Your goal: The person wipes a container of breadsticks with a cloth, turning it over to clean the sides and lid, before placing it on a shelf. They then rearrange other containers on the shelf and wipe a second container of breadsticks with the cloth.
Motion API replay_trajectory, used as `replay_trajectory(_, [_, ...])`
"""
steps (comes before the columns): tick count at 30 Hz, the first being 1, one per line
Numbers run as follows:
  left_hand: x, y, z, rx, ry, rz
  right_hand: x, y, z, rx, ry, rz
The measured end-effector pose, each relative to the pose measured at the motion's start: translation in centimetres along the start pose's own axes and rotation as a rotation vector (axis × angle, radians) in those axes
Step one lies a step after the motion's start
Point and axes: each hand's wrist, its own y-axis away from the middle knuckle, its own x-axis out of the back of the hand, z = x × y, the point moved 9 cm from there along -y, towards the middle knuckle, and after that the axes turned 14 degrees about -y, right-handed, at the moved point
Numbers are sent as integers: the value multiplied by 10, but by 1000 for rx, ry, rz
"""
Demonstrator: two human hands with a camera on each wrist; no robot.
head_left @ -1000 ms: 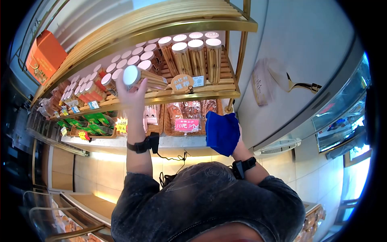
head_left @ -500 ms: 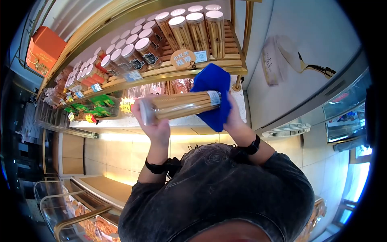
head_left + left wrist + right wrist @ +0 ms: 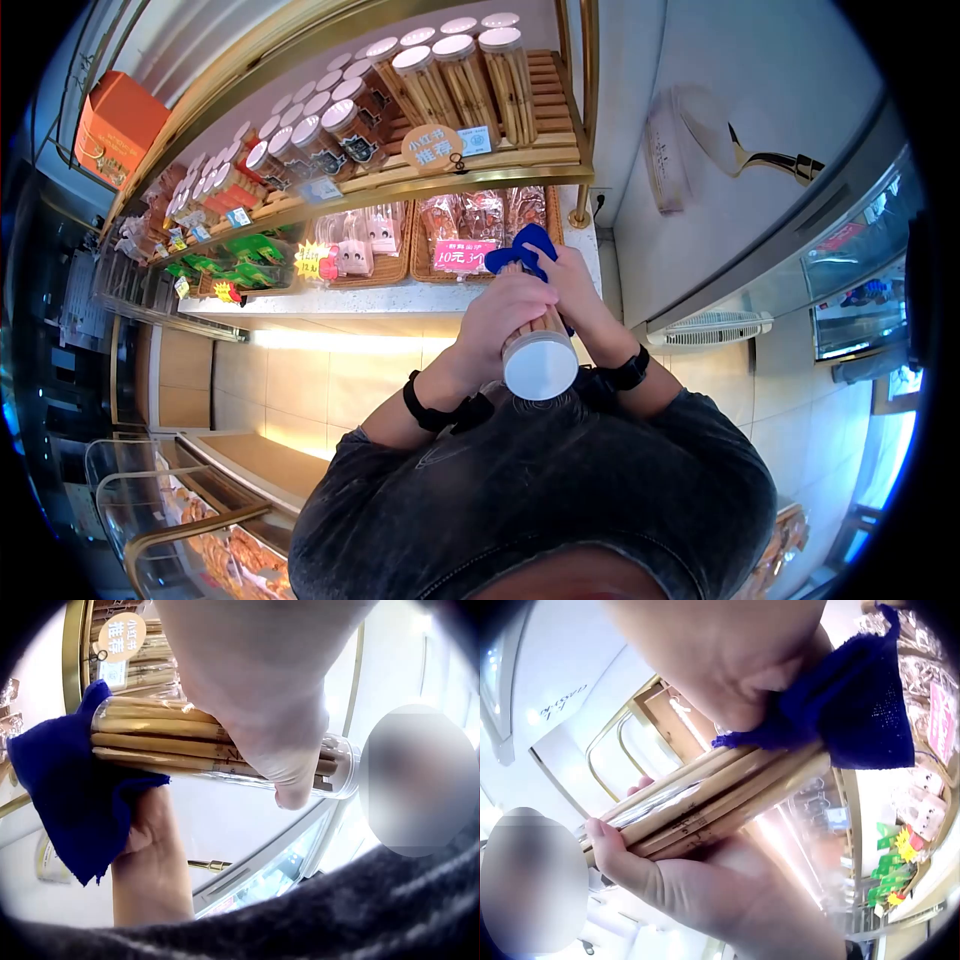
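Observation:
My left hand (image 3: 497, 318) grips a clear jar of long sticks, its white lid (image 3: 540, 366) tilted toward me. In the left wrist view the jar (image 3: 165, 739) lies across below my left palm, with the thumb round its side near the lid. A blue cloth (image 3: 71, 787) wraps the jar's other end, held there by my right hand (image 3: 580, 290). From the right wrist, the blue cloth (image 3: 862, 705) is bunched between my right fingers and the jar (image 3: 705, 799), and the fingertips are partly hidden by it.
A wooden shelf (image 3: 555, 155) with rows of white-lidded jars stands ahead. Below it, baskets (image 3: 385, 275) of packaged goods rest on a white counter (image 3: 300, 302). A refrigerated case (image 3: 850, 250) is on the right, and a display case (image 3: 200, 500) is at the lower left.
The jar came off the shelf area in my left hand, then swung from sideways to lid toward me, close to my body. The cloth in my right hand now wraps its far end.

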Motion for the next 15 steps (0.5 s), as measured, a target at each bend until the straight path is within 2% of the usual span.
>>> replay_trajectory(1, [-4,-1,2,-4,7,1,6,2,-3,4,3,7])
replay_trajectory(3, [-5,-3,2,44,12,59,12,5,-21,140,233,-10])
replay_trajectory(4, [-7,2,-2,115,57,121,17,6,-24,147,238,-8])
replay_trajectory(7, [-17,3,3,29,-26,60,21,14,-32,214,325,-8])
replay_trajectory(10, [-15,-3,8,17,-61,101,26,17,-15,146,-225,66])
replay_trajectory(15, [-6,-3,18,73,-33,126,19,19,-23,214,28,-32])
